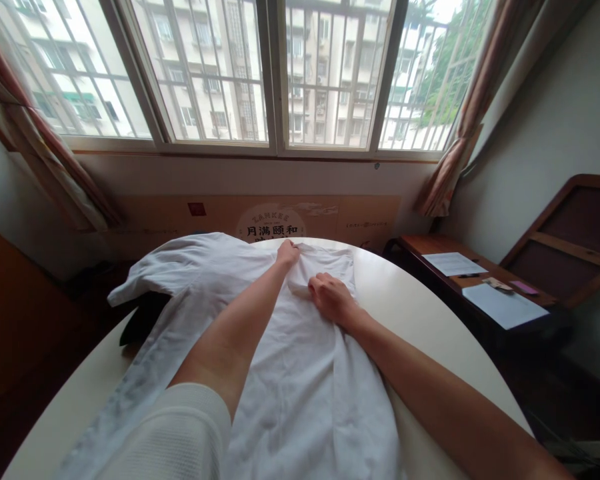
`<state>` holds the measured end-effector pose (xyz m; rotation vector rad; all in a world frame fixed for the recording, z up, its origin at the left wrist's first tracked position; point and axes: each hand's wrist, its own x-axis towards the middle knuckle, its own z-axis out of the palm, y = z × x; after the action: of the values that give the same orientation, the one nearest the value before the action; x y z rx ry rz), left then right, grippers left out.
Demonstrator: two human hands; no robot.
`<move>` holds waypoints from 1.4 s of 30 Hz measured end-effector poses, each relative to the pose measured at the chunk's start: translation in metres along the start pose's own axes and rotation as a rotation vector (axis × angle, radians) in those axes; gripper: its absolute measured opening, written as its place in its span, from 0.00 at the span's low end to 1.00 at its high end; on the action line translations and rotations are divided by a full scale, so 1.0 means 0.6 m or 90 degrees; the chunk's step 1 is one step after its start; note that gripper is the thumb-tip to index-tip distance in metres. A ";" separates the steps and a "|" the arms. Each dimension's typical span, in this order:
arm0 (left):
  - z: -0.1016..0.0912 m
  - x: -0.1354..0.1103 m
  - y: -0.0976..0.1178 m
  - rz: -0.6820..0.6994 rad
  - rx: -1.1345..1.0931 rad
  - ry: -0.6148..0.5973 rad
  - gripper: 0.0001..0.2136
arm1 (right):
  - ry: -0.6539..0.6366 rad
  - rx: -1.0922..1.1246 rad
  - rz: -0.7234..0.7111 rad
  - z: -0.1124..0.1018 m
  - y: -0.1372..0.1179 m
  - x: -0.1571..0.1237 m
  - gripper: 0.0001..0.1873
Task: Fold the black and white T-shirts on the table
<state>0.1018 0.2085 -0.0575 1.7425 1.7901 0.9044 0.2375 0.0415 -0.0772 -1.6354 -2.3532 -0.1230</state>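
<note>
A white shirt [300, 373] lies spread on a round cream table [420, 313], its collar end toward the window. My left hand [287, 254] reaches to the far end and pinches the fabric near the collar, fingers closed. My right hand [331, 298] rests a little nearer, knuckles up, fingers curled into a fold of the shirt. One sleeve [145, 275] hangs off the table's left side.
A dark wooden side table [433, 245] at the right holds sheets of paper [504, 305] and a small card. A wooden headboard leans on the right wall. A printed cardboard panel [275, 223] stands under the window. Curtains hang at both sides.
</note>
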 end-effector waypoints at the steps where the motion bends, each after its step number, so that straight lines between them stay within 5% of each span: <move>1: 0.002 0.001 0.000 0.007 -0.001 0.012 0.08 | 0.007 0.002 0.001 0.000 -0.002 0.001 0.17; 10: 0.020 -0.032 0.017 0.085 0.067 0.118 0.22 | 0.001 0.060 0.048 0.007 0.011 0.002 0.20; 12: 0.029 -0.047 0.017 0.212 0.129 0.072 0.22 | 0.000 0.057 0.123 0.013 0.026 0.010 0.25; 15: 0.043 -0.065 0.005 0.354 0.239 -0.128 0.24 | -0.069 0.053 0.239 0.024 0.055 0.019 0.32; 18: 0.048 -0.074 -0.016 0.338 0.314 -0.243 0.27 | -0.130 0.066 0.260 0.036 0.081 0.023 0.34; 23: 0.028 -0.096 -0.025 0.226 0.406 -0.175 0.35 | -0.139 0.080 0.255 0.049 0.101 0.026 0.37; 27: 0.014 -0.170 -0.024 0.269 0.412 -0.122 0.35 | -0.117 0.087 0.272 0.054 0.113 0.037 0.37; 33: 0.010 -0.280 -0.034 0.346 0.350 -0.260 0.35 | 0.006 0.061 0.447 0.047 0.141 0.070 0.36; 42: 0.006 -0.281 -0.028 0.344 0.325 -0.284 0.40 | 0.031 0.105 0.523 0.036 0.198 0.120 0.22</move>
<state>0.1057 0.0421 -0.0906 2.5782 1.3367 0.1857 0.3210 0.1544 -0.0887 -2.3071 -1.4421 0.1870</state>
